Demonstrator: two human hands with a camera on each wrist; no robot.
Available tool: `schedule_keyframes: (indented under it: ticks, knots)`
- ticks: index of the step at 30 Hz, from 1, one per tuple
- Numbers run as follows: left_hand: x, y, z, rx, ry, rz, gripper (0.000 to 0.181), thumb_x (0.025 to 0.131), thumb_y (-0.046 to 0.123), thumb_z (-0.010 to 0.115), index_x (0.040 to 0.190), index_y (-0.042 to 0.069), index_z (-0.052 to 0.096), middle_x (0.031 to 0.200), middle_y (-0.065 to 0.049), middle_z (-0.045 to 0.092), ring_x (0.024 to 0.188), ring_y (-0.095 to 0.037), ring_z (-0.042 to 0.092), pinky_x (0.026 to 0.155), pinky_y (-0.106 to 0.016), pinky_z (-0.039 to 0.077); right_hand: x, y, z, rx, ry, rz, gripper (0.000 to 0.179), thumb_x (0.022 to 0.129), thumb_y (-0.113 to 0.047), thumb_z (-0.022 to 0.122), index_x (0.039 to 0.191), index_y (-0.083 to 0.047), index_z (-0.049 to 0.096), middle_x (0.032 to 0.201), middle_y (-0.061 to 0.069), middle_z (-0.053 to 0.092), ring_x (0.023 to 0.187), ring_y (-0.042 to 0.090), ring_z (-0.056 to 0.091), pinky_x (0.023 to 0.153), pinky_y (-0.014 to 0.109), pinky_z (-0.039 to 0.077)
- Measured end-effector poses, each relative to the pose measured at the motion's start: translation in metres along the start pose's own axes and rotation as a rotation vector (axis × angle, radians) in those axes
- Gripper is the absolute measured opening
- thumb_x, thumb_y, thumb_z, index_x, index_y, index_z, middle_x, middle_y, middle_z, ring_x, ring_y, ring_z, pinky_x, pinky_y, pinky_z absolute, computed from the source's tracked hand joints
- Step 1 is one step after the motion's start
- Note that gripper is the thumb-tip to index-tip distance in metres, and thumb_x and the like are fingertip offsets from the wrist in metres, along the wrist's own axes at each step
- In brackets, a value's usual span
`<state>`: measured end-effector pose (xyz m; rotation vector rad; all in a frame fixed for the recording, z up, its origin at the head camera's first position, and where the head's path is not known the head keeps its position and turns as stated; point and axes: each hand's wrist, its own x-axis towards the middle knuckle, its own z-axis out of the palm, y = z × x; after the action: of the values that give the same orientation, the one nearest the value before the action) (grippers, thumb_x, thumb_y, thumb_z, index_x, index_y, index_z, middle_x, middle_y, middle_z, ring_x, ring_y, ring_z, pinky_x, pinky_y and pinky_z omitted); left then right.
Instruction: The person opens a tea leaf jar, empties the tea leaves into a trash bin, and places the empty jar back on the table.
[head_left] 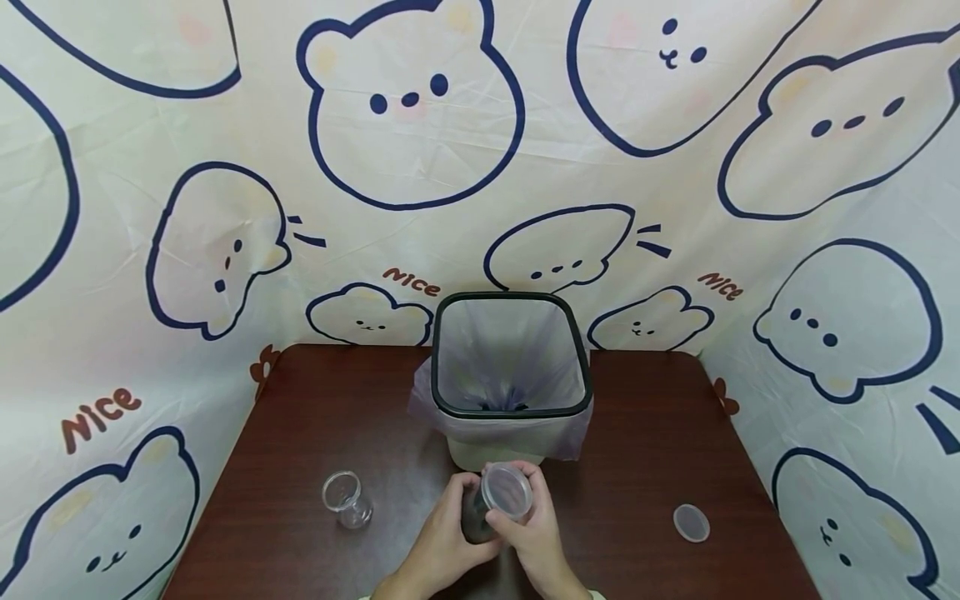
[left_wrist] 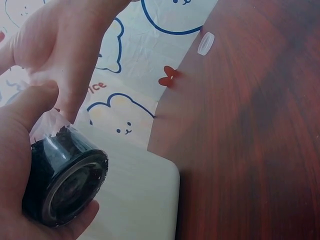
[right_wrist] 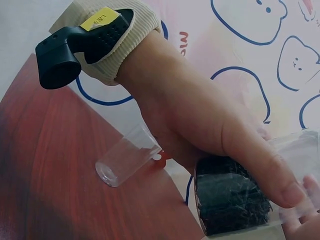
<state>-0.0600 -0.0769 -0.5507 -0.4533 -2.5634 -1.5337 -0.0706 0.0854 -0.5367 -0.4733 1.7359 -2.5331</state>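
A clear plastic jar (head_left: 474,518) with dark, flaky contents is held between both hands, tilted, above the table's front middle. My left hand (head_left: 442,537) grips the jar's body, fingers curled around it. The jar's base (left_wrist: 75,192) faces the camera in the left wrist view. At the jar's top, my right hand (head_left: 542,533) pinches a translucent round lid (head_left: 507,490), thumb on the near edge and fingers on the far side. Whether the lid is loose on the jar, I cannot tell. The right wrist view shows the dark contents (right_wrist: 227,197) packed toward the base.
Just beyond the hands stands a bin (head_left: 480,450) with a dark rim (head_left: 517,414) and a purple liner bag. An uncovered clear jar (head_left: 348,500) stands at left on the brown table (head_left: 622,467). A translucent lid (head_left: 691,522) lies at right. Patterned cloth (head_left: 225,400) surrounds the table.
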Motion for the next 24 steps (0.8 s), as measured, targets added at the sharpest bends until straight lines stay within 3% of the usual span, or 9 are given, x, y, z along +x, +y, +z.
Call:
schedule_keyframes:
  ticks: [11,18,24]
  knots:
    - [0.002,-0.001,0.001,-0.018,0.001,0.026,0.070,0.078,0.035,0.090,0.127,0.012,0.046,0.117,0.004,0.058,0.101,-0.012,0.058,0.086,-0.035,0.051,0.001,-0.008,0.000,0.022,-0.013,0.070,0.060,0.086,0.005,0.075,0.133,0.010,0.039,0.138,0.020,0.058,0.127,0.021,0.057,0.108,0.031,0.043]
    - [0.001,0.000,0.000,-0.038,-0.022,-0.005,0.071,0.078,0.036,0.090,0.128,0.014,0.045,0.117,0.005,0.058,0.101,-0.011,0.058,0.087,-0.035,0.050,0.002,-0.009,-0.006,0.049,-0.085,0.046,0.059,0.088,0.006,0.072,0.137,0.009,0.040,0.141,0.028,0.053,0.129,0.020,0.055,0.108,0.030,0.042]
    - [0.001,0.002,-0.001,-0.049,-0.042,-0.029,0.074,0.077,0.035,0.091,0.130,0.014,0.044,0.120,0.005,0.058,0.104,-0.011,0.058,0.089,-0.035,0.050,0.003,-0.004,-0.012,0.090,-0.136,0.036,0.058,0.091,0.001,0.072,0.140,0.004,0.042,0.142,0.019,0.056,0.130,0.020,0.055,0.108,0.030,0.041]
